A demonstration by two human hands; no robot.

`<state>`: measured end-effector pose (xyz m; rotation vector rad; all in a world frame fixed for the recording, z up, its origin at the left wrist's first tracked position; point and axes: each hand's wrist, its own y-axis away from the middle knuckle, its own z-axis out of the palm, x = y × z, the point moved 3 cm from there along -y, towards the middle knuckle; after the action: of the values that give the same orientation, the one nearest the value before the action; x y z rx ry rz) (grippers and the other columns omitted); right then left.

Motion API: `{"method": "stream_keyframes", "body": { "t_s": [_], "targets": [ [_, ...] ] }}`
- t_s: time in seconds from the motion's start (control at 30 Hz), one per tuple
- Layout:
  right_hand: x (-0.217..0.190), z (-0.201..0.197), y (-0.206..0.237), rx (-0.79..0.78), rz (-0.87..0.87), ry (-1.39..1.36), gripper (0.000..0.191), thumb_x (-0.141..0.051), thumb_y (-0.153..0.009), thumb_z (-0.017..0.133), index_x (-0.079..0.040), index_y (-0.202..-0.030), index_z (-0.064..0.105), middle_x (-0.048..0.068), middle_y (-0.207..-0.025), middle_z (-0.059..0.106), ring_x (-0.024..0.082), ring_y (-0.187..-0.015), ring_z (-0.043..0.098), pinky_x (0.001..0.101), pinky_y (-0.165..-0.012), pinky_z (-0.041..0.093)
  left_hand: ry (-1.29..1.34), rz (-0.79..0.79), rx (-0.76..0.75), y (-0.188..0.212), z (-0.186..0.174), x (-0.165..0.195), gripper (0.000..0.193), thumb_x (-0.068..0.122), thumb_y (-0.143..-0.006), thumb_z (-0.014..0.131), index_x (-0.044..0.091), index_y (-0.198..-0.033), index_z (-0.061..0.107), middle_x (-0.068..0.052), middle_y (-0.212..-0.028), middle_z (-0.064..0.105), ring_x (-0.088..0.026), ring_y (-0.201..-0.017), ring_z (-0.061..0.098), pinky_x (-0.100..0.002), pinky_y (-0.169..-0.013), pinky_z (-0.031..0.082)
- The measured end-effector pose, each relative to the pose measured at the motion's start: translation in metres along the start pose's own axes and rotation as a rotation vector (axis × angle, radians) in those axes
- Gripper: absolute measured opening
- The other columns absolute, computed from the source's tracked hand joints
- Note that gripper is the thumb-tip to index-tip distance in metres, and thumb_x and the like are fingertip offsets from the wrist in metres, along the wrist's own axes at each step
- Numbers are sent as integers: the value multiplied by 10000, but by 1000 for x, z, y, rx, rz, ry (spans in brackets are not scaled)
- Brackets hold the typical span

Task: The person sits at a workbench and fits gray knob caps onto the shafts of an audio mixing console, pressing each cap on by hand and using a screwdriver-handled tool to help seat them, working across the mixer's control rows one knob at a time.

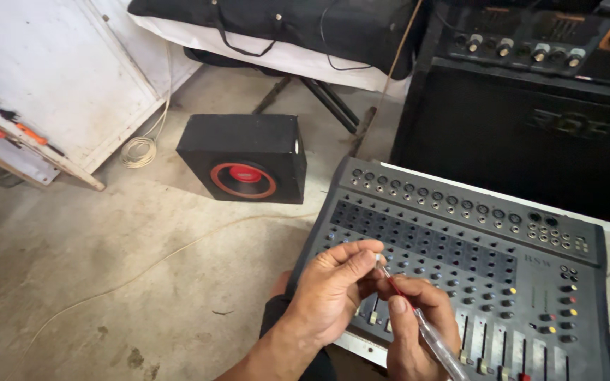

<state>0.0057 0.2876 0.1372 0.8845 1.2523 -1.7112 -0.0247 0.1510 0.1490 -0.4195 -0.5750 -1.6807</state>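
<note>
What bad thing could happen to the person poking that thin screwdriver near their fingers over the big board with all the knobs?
The thin clear-handled screwdriver in the right hand has its tip right at the left hand's pinched fingertips, so a slip might jab them. Whatever tiny part those fingertips hold is too small to see; if dropped, it could get lost among the audio mixer's knobs and sliders or on the concrete floor.

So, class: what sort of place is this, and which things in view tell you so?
Probably an audio repair workshop or a musician's storeroom. An audio mixer lies under the hands, a black speaker box sits on the bare concrete floor, and a large black amplifier stands behind.
</note>
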Motion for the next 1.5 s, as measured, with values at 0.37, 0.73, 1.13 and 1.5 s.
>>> {"method": "stream_keyframes", "body": {
  "t_s": [0.37,0.73,1.13,1.5],
  "targets": [
    [6,4,-6,3,-20,-5,187,-56,-985,631,41,-1144,610,182,-1087,710,230,-992,704,358,-946,562,-30,46,-87,4,5,10,223,79,-1004,654,-18,-1204,671,-111,-989,718,-230,-870,706,-413,-856,573],
    [-7,2,-4,-31,-72,-96,80,-35,-1006,612,33,-1048,616,169,-996,678,233,-948,664,405,-1042,548,-8,27,-39,2,-1,3,181,26,-968,657,10,-1147,677,-112,-1005,730,-228,-889,724,-388,-873,580],
    [-14,-13,-5,48,11,-189,146,-40,-994,608,57,-1101,594,185,-1089,637,237,-959,658,383,-936,558,-875,509,7,20,26,22,204,-29,-903,753,6,-1096,694,-62,-1006,711,-117,-884,695,-249,-785,579],
    [-12,-12,-3,3,78,-72,99,-14,-980,600,49,-1055,593,176,-1047,664,222,-944,666,368,-912,553,-1122,683,-107,31,37,35,211,-35,-853,788,20,-1042,713,-96,-1034,737,-170,-950,731,-272,-838,586]
  ]
}}
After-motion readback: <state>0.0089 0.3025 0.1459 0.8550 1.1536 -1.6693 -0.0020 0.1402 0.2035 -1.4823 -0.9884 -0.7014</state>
